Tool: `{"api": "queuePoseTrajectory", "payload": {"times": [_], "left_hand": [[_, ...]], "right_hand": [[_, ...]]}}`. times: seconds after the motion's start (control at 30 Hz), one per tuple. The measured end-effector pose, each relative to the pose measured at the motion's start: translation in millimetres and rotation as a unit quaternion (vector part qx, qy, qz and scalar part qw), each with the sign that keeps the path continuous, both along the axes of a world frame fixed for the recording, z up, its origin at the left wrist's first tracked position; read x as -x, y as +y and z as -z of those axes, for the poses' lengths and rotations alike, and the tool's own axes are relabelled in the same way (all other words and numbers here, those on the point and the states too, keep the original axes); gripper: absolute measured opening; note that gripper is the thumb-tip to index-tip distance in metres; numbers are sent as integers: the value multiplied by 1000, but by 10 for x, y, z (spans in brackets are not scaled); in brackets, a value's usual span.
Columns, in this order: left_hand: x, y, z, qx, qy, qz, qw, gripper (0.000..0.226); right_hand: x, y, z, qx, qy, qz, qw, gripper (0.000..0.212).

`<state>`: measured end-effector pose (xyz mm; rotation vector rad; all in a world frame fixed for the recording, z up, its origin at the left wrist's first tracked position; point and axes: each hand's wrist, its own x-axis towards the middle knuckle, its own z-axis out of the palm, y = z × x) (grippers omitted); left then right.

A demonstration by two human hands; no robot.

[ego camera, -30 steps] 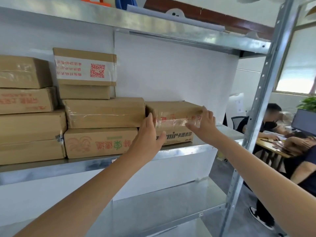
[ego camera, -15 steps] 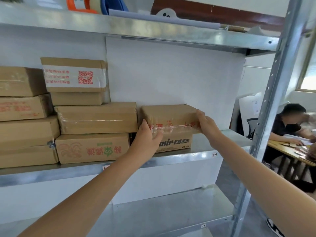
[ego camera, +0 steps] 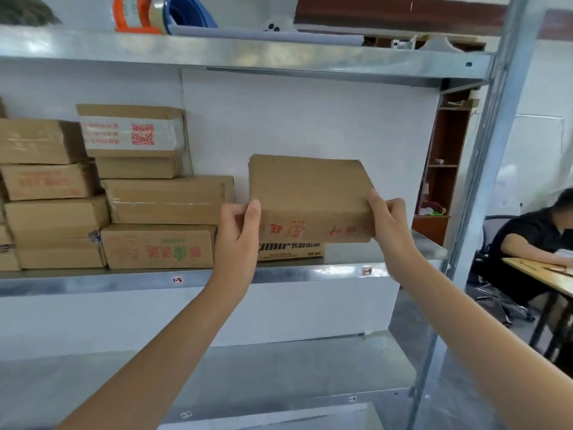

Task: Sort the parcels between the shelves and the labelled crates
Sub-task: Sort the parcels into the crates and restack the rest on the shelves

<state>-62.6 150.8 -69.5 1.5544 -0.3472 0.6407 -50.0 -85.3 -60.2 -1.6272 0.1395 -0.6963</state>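
Parcel point(ego camera: 307, 193): brown cardboard with red print along the near face, held up between both hands at the right end of the middle shelf point(ego camera: 93, 282); tilted so that the broad top face turns toward the camera.
Left hand point(ego camera: 238, 234): curled round the parcel's near left corner, thumb laid on the printed face, the other fingers wrapped round the left side.
Right hand point(ego camera: 389, 225): gripping the near right corner, thumb up on the top face, fingers folded against the right side.
Parcel to hands: clamped between the two, left edge in one, right edge in the other, both forearms reaching up from below.
Black-printed box point(ego camera: 291, 251): flat on the middle shelf directly under the parcel's near edge; touching or just apart, impossible to tell.
Stacked boxes point(ego camera: 167, 200): piled on the same shelf to the left of the parcel, close beside the left hand.
QR-taped box point(ego camera: 133, 131): topmost on that pile, white tape with red code.
Top shelf point(ego camera: 248, 55): above, carrying an orange tape dispenser point(ego camera: 130, 13).
Lower shelf point(ego camera: 279, 367): bare metal below the forearms.
Seated person point(ego camera: 533, 237): far right, beyond the upright post point(ego camera: 483, 150), arm on a table point(ego camera: 539, 271).
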Motion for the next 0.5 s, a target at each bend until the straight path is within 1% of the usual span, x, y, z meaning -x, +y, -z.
{"api": "queuePoseTrajectory", "payload": {"times": [0.1,0.2,0.23,0.3,0.33,0.43,0.5], "left_hand": [[297,1,158,50,-29,-26,998,18],[532,59,354,71,-23,-49,996,14],[594,92,425,77,-21,-57,995,12],[699,151,568,96,-12,-70,993,13],[750,179,638,104,-4,-78,992,17],[873,288,833,106,34,-108,988,25],[949,404,954,94,51,-133,985,25]], "right_hand": [[165,-54,130,-37,6,-38,999,36],[342,-54,276,-35,1,-80,996,38],[403,-36,324,-30,-3,-100,995,35],[503,23,455,-2,-10,-147,989,22],[544,74,532,20,-6,-162,987,20],[630,261,767,85,12,-175,981,26],[671,371,907,114,9,-196,974,28]]}}
